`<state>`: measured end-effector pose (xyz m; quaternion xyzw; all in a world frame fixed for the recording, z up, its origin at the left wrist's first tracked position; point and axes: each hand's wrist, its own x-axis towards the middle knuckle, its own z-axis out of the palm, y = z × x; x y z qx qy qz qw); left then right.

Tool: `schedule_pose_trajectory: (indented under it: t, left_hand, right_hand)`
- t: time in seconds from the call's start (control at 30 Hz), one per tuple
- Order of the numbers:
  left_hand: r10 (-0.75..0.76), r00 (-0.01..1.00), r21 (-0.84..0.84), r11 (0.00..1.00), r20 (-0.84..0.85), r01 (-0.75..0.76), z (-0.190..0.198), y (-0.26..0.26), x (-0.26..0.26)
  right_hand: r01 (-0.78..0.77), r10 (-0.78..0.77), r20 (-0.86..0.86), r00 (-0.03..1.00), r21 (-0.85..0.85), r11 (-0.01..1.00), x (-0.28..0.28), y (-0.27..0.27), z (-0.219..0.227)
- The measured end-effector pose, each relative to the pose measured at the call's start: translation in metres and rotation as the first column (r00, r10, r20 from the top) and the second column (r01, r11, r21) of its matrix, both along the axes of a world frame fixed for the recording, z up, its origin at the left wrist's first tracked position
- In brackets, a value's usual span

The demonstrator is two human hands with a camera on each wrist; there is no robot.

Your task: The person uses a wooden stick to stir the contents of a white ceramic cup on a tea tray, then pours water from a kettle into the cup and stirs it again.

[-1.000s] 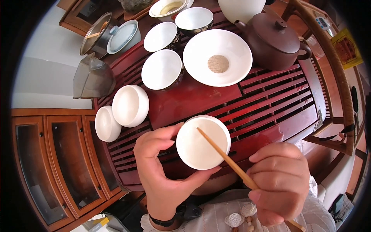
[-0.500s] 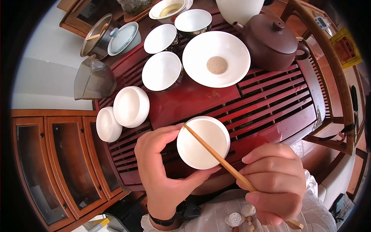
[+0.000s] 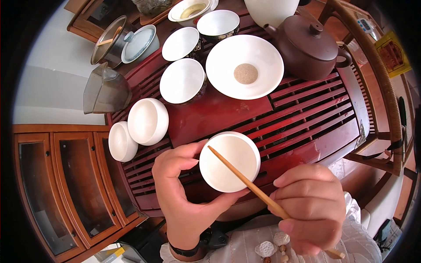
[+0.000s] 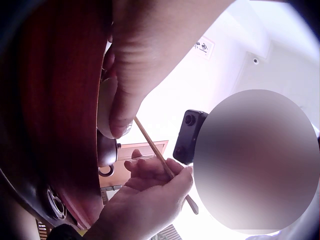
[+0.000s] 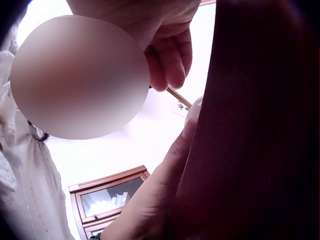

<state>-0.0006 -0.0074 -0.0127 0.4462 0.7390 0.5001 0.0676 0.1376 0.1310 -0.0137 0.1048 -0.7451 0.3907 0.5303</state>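
A small white cup point(image 3: 228, 164) is gripped by my left hand point(image 3: 186, 193), thumb on the near side and fingers on the far left side, its mouth facing the head camera. My right hand point(image 3: 311, 208) pinches a thin wooden stick point(image 3: 263, 195), whose pointed end lies over the cup's mouth near the upper left of the rim; whether it touches the cup I cannot tell. In the left wrist view the right hand point(image 4: 155, 195) holds the stick point(image 4: 155, 150) beside the cup point(image 4: 106, 107). The right wrist view shows part of the cup point(image 5: 194, 111) above the left hand point(image 5: 160, 185).
The red slatted tray point(image 3: 307, 109) carries two white cups point(image 3: 148, 121), several dark-patterned cups point(image 3: 183, 81), a wide white bowl point(image 3: 219, 65) with a round mesh at its bottom, and a brown teapot point(image 3: 309, 50). A clear pitcher point(image 3: 105, 90) stands at the left edge, with a chair point(image 3: 390, 87) at the right.
The stick's tip has swung left across the cup's mouth from near its upper middle, and the right hand has shifted slightly left. My left hand keeps its grip on the cup.
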Motion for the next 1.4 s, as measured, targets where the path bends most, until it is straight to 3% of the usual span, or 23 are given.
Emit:
schedule_pose_trajectory:
  t: [0.07, 0.13, 0.3, 0.43, 0.5, 0.57, 0.67, 0.9, 1.07, 1.13, 1.23, 1.3, 1.4]
  left_hand:
    - [-0.003, 1.000, -0.002, 1.000, -0.003, 0.003, -0.001, 0.000, -0.001]
    - [-0.012, 1.000, -0.009, 1.000, -0.012, 0.012, -0.001, -0.001, -0.001]
    - [0.012, 0.999, -0.041, 0.999, -0.041, -0.014, 0.005, 0.000, 0.000]
    - [-0.008, 0.988, -0.171, 0.985, -0.153, -0.018, 0.013, 0.001, 0.000]
    - [-0.007, 0.983, -0.157, 0.987, -0.185, -0.022, 0.011, 0.002, 0.000]
    - [-0.006, 0.975, -0.132, 0.991, -0.222, -0.024, 0.010, 0.001, 0.000]
    - [-0.014, 0.948, -0.191, 0.980, -0.319, -0.050, 0.013, 0.000, 0.002]
    - [-0.024, 0.898, -0.106, 0.994, -0.440, -0.025, 0.008, 0.002, -0.004]
    - [-0.011, 0.889, -0.055, 0.998, -0.457, -0.016, 0.005, 0.003, -0.005]
    - [-0.014, 0.891, -0.026, 1.000, -0.453, 0.002, 0.005, 0.004, -0.005]
    - [-0.032, 0.901, -0.017, 0.999, -0.433, 0.028, 0.005, 0.004, -0.006]
    - [-0.010, 0.892, 0.004, 1.000, -0.451, 0.013, 0.004, 0.003, -0.006]
    - [-0.013, 0.893, 0.005, 1.000, -0.450, 0.016, 0.004, 0.003, -0.006]
  right_hand:
    - [-0.019, 0.020, -0.036, 0.999, 0.033, 0.999, 0.001, -0.001, 0.000]
    - [0.044, -0.047, 0.122, 0.991, 0.032, 0.999, 0.005, -0.007, 0.006]
    - [0.143, -0.139, 0.156, 0.978, -0.011, 0.990, 0.004, -0.006, 0.006]
    - [0.066, -0.062, 0.154, 0.986, -0.019, 0.998, 0.006, -0.007, 0.008]
    - [-0.016, 0.010, 0.106, 0.994, 0.060, 0.998, 0.008, 0.003, 0.008]
    - [0.069, -0.075, 0.091, 0.993, 0.078, 0.995, 0.006, -0.002, 0.012]
    - [0.175, -0.191, 0.258, 0.947, 0.082, 0.981, 0.009, -0.009, 0.023]
    - [0.245, -0.307, 0.360, 0.881, 0.208, 0.947, 0.019, -0.029, 0.042]
    - [0.273, -0.319, 0.438, 0.841, 0.165, 0.948, 0.027, -0.047, 0.051]
    - [0.248, -0.239, 0.443, 0.864, 0.040, 0.968, 0.026, -0.052, 0.051]
    - [0.368, -0.377, 0.470, 0.798, 0.116, 0.923, 0.027, -0.056, 0.053]
    - [0.380, -0.385, 0.469, 0.795, 0.109, 0.918, 0.025, -0.060, 0.051]
    - [0.290, -0.319, 0.469, 0.824, 0.136, 0.947, 0.024, -0.065, 0.053]
